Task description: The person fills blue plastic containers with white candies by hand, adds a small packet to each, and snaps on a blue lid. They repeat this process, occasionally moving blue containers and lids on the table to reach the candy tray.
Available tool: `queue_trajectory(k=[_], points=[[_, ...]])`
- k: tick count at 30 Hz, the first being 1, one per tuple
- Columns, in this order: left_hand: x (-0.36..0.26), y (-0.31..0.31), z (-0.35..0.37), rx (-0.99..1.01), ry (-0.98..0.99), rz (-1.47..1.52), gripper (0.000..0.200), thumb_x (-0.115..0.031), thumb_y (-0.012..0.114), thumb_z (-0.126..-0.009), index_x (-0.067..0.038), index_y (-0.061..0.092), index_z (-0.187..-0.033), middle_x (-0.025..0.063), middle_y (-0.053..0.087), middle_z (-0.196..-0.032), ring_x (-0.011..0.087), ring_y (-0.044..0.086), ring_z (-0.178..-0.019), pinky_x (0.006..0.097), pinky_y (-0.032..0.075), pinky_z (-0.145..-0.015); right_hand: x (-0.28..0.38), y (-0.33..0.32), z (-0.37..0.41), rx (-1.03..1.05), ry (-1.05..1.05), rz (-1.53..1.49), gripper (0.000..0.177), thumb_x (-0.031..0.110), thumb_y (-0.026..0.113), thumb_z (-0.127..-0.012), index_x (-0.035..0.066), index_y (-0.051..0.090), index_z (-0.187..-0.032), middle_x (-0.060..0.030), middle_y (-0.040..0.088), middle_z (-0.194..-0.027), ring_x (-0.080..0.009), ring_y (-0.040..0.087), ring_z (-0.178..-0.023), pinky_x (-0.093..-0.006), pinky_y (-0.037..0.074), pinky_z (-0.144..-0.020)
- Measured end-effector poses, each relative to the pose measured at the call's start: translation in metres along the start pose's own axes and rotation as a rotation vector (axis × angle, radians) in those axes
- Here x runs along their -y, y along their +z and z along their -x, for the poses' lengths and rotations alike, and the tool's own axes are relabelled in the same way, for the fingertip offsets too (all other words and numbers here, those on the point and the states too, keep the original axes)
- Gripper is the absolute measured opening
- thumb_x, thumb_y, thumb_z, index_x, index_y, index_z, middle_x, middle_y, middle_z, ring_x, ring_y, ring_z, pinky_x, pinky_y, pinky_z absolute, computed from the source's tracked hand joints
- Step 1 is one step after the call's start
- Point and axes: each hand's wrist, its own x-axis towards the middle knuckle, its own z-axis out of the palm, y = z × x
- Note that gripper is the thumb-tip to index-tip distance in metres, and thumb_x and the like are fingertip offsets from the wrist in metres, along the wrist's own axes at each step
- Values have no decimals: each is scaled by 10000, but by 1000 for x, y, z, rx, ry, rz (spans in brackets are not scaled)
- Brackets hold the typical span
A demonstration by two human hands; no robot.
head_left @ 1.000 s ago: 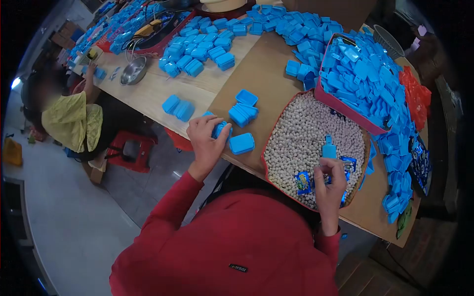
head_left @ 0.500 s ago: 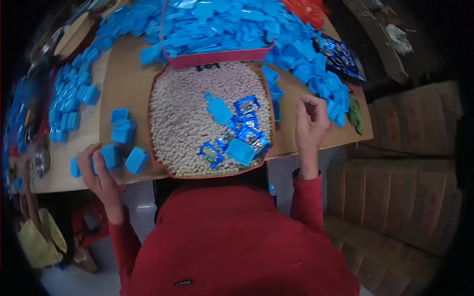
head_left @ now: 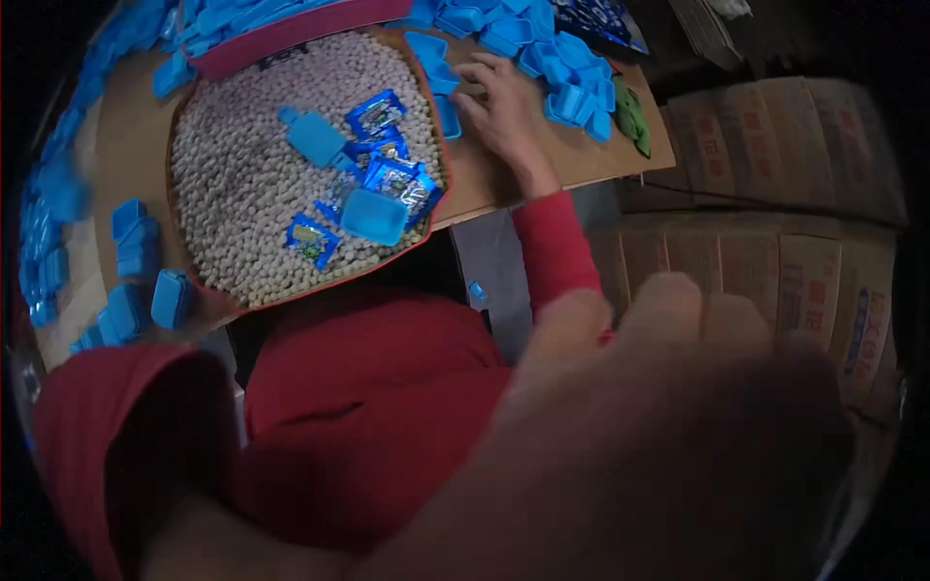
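Note:
My left hand [head_left: 659, 416] is raised very close to the camera, large, dark and blurred, with its knuckles toward me; its fingertips are hidden. Beyond the tray's right edge, my right hand [head_left: 504, 111] hovers with fingers and thumb apart and nothing visible between them. Small open blue plastic boxes [head_left: 426, 48] are nearest to it. The orange-rimmed tray [head_left: 433, 225] is full of small whitish pellets [head_left: 232, 165]. On the pellets lie several shiny blue printed packets [head_left: 312, 242], a flat blue plastic piece [head_left: 315, 140] and an open blue box [head_left: 374, 217].
A pink-sided container [head_left: 300, 34] of blue plastic pieces stands at the tray's far edge. More blue boxes [head_left: 572, 68] pile at right, near a green cloth [head_left: 632, 116]. Blue boxes [head_left: 126, 310] stand at left. Stacked cartons [head_left: 756, 145] are beyond the table's right side.
My left hand has left the blue boxes at left and come up close to the camera. My right hand has opened and moved toward the boxes beside the tray. The view has shifted right.

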Motion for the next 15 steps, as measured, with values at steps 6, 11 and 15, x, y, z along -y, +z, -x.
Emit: queue_trajectory(k=[6,11,15], points=[[14,-11,15,-154,-213,152,438,-263,575,-903,-9,499,-1252,121,587,-1142,193,602,-914,307,484,-755,15,-23,-1,-133,128,-419,121,79,651,-858,16,611,-953,-129,597,-1150,-169,613,-921,-299,499,-735],[106,32,64,-711,-1151,1234,469,-299,611,-914,-14,493,-1267,87,608,-1057,154,607,-908,272,482,-765,118,-11,-3,107,-169,-521,154,-12,645,-818,42,579,-946,-116,610,-1106,-239,612,-894,-322,497,-762],[133,44,105,-709,-931,1362,455,-342,592,-935,-28,498,-1251,42,610,-1042,128,602,-888,260,482,-739,167,28,-7,272,-311,-686,238,-78,643,-783,53,528,-945,-111,604,-1071,-292,611,-949,-330,501,-773]])
